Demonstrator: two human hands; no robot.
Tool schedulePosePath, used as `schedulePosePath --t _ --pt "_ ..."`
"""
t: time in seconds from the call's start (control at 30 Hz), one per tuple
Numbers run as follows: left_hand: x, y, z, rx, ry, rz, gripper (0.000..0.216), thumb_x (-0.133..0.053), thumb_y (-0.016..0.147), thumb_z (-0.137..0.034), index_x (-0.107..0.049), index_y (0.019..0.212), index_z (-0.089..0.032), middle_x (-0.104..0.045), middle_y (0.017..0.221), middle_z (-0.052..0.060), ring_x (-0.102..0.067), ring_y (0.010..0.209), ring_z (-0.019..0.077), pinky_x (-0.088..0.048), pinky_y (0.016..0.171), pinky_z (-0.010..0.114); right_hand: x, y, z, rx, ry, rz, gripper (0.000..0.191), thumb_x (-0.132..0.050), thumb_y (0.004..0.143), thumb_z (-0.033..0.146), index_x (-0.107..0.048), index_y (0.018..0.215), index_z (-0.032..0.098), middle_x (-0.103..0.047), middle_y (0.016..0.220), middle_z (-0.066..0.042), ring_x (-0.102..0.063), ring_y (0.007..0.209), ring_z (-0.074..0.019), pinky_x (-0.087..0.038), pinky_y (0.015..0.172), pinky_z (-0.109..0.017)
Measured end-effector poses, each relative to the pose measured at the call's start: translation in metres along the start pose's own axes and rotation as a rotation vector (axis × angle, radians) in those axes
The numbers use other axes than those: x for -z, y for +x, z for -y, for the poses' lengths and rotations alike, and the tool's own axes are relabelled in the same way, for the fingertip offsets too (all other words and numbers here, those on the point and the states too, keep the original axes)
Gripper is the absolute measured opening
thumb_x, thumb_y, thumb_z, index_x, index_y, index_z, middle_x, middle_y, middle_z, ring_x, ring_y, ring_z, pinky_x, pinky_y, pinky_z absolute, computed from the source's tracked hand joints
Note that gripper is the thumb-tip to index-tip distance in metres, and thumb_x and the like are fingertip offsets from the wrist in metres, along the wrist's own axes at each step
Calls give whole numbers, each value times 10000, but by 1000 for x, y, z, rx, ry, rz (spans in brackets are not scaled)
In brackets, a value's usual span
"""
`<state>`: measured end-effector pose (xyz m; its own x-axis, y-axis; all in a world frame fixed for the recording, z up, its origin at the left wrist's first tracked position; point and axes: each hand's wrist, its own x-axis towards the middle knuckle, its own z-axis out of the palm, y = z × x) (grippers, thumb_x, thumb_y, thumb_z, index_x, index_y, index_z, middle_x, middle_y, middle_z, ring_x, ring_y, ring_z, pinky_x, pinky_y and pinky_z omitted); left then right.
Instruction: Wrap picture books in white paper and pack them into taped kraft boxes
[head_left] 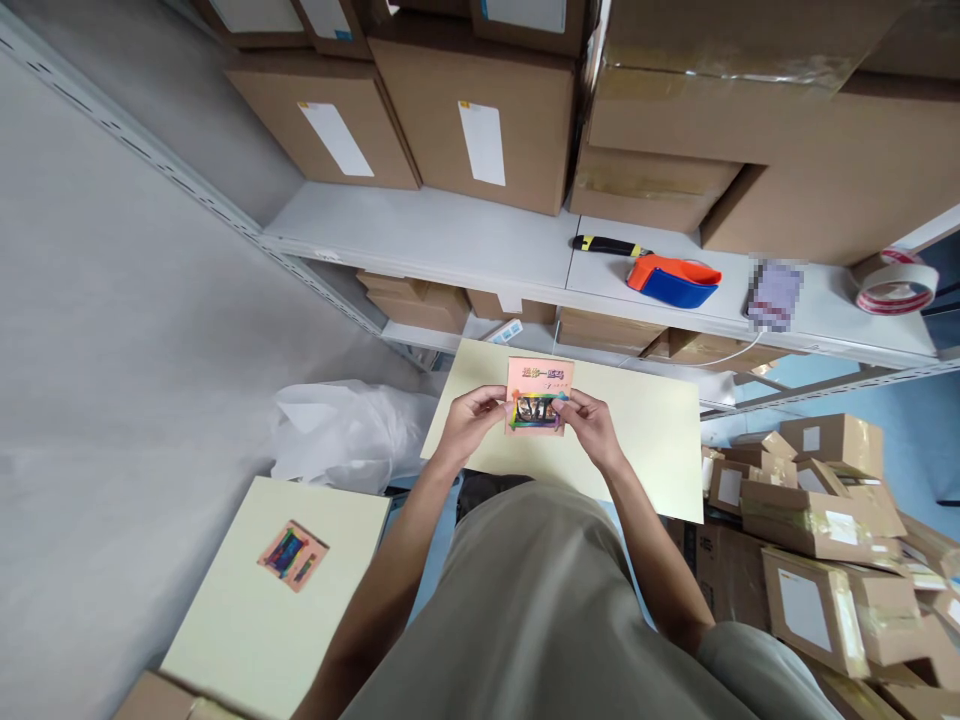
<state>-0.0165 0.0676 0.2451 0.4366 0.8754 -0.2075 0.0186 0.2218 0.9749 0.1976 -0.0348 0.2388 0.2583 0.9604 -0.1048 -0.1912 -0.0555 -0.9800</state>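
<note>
1. The pink packet [538, 366] is upheld between both hands over the pale table [652, 440]; the left hand [471, 422] pinches one side edge and the right hand [597, 424] pinches the other.
2. Beyond the hands runs a grey shelf [465, 225], carrying a black-and-yellow cutter [609, 246], an orange-and-blue tape dispenser [675, 281] and, farther to the right, a tape roll [896, 287].
3. Cardboard boxes [480, 120] fill the back of that shelf, and more cartons [420, 300] sit on the level below it, past the table's far edge.
4. Left of the left hand, a white plastic bag [337, 435] bulges just beside the table. Nearer the body stands a side table [225, 600] with a second packet [294, 555] lying on it.
5. Right of the right hand, beyond the table's end, a heap of boxes [802, 520] crowds the floor.
6. Thumbs cover the sides of the held packet's dark printed panel; its small lettering is hard to read, and the fingertips behind it are hidden.
7. The person's shirt [540, 600] hides part of the near floor. A pixelated object [776, 295] on the shelf, with a white cable [739, 353], cannot be made out.
8. The upper boxes, the heap and the side table are cut off by the picture's edges.
</note>
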Motion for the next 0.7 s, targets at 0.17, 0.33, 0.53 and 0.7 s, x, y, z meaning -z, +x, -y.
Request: schedulePosePath --t 0.17,0.33,0.53,0.7 --pt "7 -1 -15 -286 93 3 152 -876 815 -334 -793 863 -216 -797 965 56 -747 921 200 -596 830 320 -2 2 6 218 -130 48 352 -800 981 624 -894 1174 345 -803 1398 -41 -677 1436 -315 -499 1275 -523" --pt "10 -4 -25 -475 147 -20 106 -758 836 -185 -728 744 -226 -815 1067 82 -774 1053 210 -615 945 364 -7 3 9 341 -171 59 269 -723 1051 590 -906 1092 398 -741 1510 -15 -577 1553 -297 -434 1334 -559" --pt "11 -13 -29 -396 122 -32 350 -846 877 -356 -560 720 -231 -831 1021 100 -794 1045 242 -640 901 391 -7 0 12 348 -183 33 293 -754 1032 582 -873 1170 352 -794 1395 -68 -697 1414 -299 -539 1245 -518" --pt "13 -14 -29 -311 131 -71 520 -897 864 -544 -522 693 -228 -824 991 89 -771 890 207 -619 746 321 -8 -4 9 194 -104 -99 460 -832 965 584 -707 1307 302 -846 1040 -35 -752 744 -176 -660 692 -316"
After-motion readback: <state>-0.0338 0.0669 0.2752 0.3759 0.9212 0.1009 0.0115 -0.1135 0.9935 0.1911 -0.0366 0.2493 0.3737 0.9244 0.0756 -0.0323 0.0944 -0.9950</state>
